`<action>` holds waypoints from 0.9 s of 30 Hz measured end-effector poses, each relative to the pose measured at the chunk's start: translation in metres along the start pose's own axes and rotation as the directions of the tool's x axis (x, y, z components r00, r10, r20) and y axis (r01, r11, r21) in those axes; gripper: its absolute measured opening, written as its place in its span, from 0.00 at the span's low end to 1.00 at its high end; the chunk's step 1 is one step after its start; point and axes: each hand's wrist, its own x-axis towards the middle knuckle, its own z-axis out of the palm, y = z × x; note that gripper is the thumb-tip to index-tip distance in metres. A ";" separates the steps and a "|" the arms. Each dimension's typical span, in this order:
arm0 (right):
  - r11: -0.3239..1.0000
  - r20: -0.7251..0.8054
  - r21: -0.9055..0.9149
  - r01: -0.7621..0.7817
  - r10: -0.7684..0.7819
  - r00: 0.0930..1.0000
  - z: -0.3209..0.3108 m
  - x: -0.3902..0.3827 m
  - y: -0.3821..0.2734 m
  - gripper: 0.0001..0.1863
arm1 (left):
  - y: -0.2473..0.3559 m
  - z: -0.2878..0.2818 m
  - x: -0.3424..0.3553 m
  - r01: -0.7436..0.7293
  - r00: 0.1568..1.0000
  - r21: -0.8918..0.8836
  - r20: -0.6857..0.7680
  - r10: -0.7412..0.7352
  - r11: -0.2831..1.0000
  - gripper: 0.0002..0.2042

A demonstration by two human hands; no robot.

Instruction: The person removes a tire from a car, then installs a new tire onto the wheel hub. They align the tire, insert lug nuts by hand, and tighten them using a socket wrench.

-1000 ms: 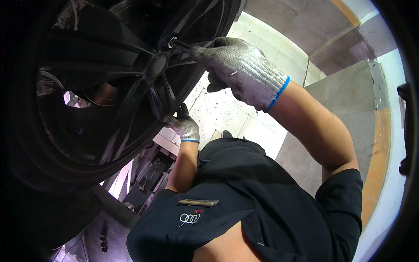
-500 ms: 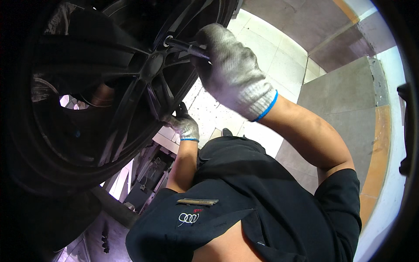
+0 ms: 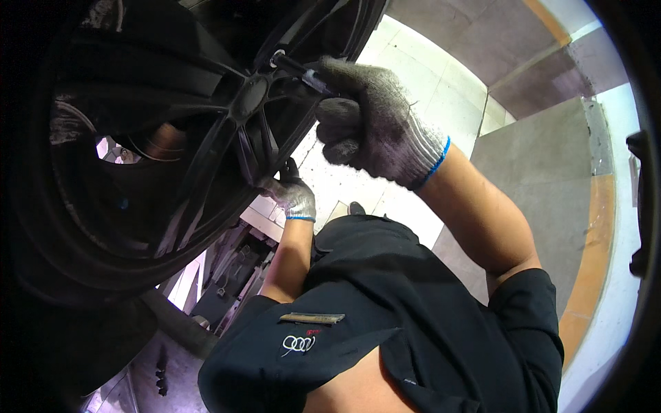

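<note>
A black multi-spoke wheel [image 3: 249, 96] fills the upper left, with a reddish-brown disc [image 3: 165, 141] showing between spokes. A dark socket tool [image 3: 296, 69], with a paler section, runs into a silver-ringed bolt hole above the hub. My right hand [image 3: 375, 124], in a soiled grey knit glove with blue cuff, is closed around the tool's outer end, its fingers curled. My left hand [image 3: 292, 199], gloved the same way, holds the lower right edge of the wheel, thumb against a spoke and fingers round the rim, partly in shadow.
A pale tiled floor [image 3: 427, 82] lies beyond the wheel, bordered by grey panels [image 3: 530, 172] and a white wall edge [image 3: 613, 131] at the right. Metal equipment [image 3: 227, 275] sits under the wheel. My dark-clothed body occupies the lower middle.
My right hand has turned on the tool, swinging down from its first position, then slightly right, showing its curled fingers more. My left hand stays on the rim.
</note>
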 end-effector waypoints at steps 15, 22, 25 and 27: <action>0.573 0.282 0.718 -0.395 0.279 0.918 0.003 0.003 -0.006 0.20 | 0.000 -0.003 0.002 -0.046 0.999 -0.026 0.011 0.047 0.999 0.56; 0.025 0.175 -0.946 0.322 -0.797 0.578 0.005 0.007 0.009 0.17 | 0.005 0.004 -0.004 -0.020 0.999 0.007 0.043 0.020 1.000 0.52; 0.167 0.162 -0.917 0.362 -0.674 0.721 0.004 0.004 0.008 0.15 | 0.005 0.006 -0.006 0.001 1.000 -0.031 -0.021 -0.001 1.000 0.55; 0.413 0.054 -0.873 0.261 -0.450 0.891 0.003 0.002 0.001 0.15 | 0.005 0.006 -0.007 -0.006 1.000 -0.042 -0.007 0.006 0.999 0.52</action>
